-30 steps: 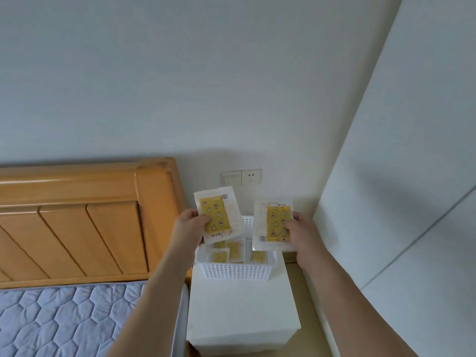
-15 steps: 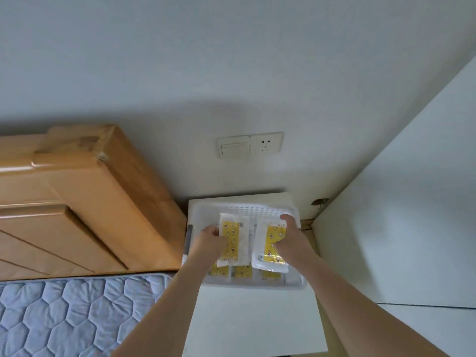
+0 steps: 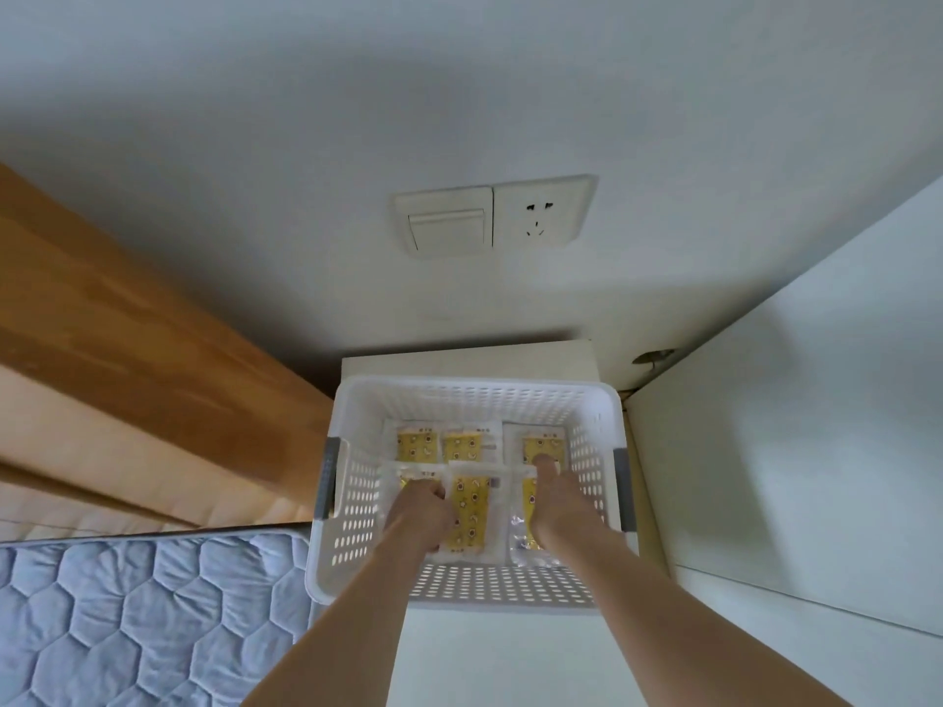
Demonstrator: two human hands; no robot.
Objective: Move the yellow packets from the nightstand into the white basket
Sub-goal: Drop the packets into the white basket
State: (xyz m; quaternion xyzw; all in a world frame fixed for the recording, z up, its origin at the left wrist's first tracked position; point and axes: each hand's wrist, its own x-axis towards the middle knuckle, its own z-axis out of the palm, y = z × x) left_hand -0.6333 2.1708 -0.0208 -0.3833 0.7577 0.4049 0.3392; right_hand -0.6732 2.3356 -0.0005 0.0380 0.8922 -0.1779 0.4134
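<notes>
The white perforated basket (image 3: pixel 474 387) stands on the white nightstand (image 3: pixel 500 655), and both my hands are down inside it. My left hand (image 3: pixel 421 510) grips the left edge of a yellow packet (image 3: pixel 469 512) lying near the basket floor. My right hand (image 3: pixel 559 502) holds a second yellow packet (image 3: pixel 523 533) at the right and covers most of it. Three more yellow packets (image 3: pixel 462 448) lie side by side along the back of the basket. No packet shows on the bare nightstand top.
A wooden headboard (image 3: pixel 153 400) and a quilted blue-grey mattress (image 3: pixel 127 620) border the nightstand on the left. A white cabinet panel (image 3: pixel 791 451) stands close on the right. A wall switch and socket (image 3: pixel 490 214) sit above the basket.
Both hands came down from above the basket to its floor, each with its packet. The view tilted down and moved closer.
</notes>
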